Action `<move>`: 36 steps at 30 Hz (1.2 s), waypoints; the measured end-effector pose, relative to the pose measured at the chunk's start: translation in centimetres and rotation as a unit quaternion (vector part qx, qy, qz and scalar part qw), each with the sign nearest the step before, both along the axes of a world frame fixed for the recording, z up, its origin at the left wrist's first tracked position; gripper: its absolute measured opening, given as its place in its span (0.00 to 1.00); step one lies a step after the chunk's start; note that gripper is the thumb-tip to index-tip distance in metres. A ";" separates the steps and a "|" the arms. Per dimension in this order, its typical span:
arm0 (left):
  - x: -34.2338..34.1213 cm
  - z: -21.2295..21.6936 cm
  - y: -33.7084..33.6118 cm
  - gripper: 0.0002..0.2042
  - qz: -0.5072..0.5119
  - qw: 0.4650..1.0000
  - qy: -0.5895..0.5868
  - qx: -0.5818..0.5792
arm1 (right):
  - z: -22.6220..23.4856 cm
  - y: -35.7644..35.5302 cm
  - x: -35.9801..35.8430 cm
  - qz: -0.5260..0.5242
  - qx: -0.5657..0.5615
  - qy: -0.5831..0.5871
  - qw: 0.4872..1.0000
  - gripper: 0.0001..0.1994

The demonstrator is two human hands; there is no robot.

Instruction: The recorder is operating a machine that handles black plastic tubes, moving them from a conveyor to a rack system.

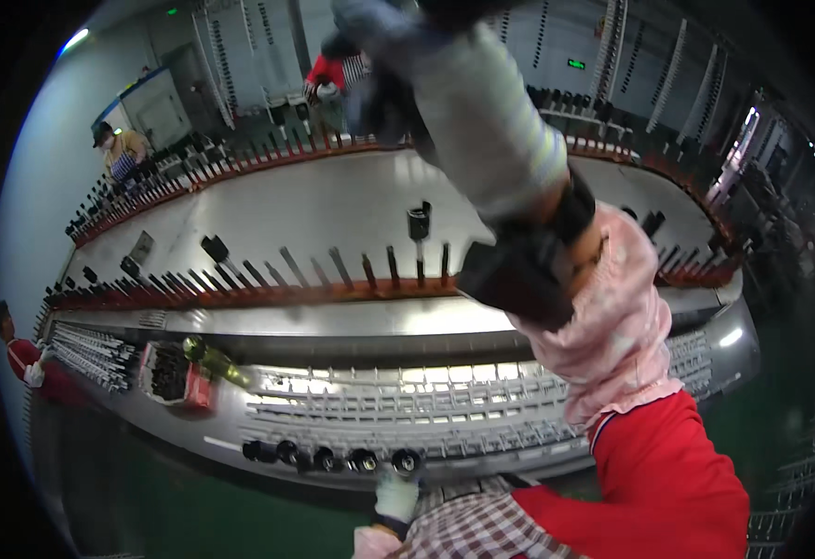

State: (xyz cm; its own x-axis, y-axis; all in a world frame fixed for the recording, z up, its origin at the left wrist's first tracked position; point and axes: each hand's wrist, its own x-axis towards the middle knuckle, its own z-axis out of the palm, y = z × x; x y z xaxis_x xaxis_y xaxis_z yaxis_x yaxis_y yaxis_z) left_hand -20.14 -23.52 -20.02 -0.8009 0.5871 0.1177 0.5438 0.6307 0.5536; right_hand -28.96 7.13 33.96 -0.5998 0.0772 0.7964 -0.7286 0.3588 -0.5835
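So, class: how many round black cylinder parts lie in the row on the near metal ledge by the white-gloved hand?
5: they lie side by side on the ledge at and. The left hand is nearest the last. More may be hidden.

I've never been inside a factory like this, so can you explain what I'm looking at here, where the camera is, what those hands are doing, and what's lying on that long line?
This is one picture from a wide fisheye camera worn on a person's head, looking down, so straight edges bend. The person stands at a long conveyor edged with rows of upright pins; a few pins carry small dark caps, such as one black cylinder.

The right hand, in a dark glove, is raised close to the lens and blurred; whether it holds anything cannot be told. A black block shows by that arm's sleeve. The left hand, in a white glove, sits low beside a row of black round parts on the front ledge.

A red box of dark pieces sits at left. Other workers stand along the line.
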 end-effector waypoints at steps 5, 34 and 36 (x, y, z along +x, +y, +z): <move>-4.3 3.8 3.0 0.16 -0.009 0.965 -0.253 0.075 | -18.5 -2.0 8.4 -0.084 -0.110 -0.403 0.905 0.18; -5.5 39.7 10.6 0.17 -0.233 0.904 -0.351 0.076 | -43.4 -7.0 12.3 0.183 -0.325 -0.662 0.650 0.25; -7.1 39.2 17.2 0.16 -0.265 0.900 -0.329 0.104 | -41.2 -4.9 14.5 0.148 -0.307 -0.660 0.669 0.28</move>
State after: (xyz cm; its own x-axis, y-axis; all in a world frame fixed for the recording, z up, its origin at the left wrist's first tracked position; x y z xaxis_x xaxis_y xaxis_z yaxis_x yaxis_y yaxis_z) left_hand -27.20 -6.34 19.21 -0.3506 0.9277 -0.1281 0.2488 0.2242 0.9423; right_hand -14.50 2.21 -7.25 -0.8105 -0.1316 -0.5707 0.5820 -0.2901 -0.7597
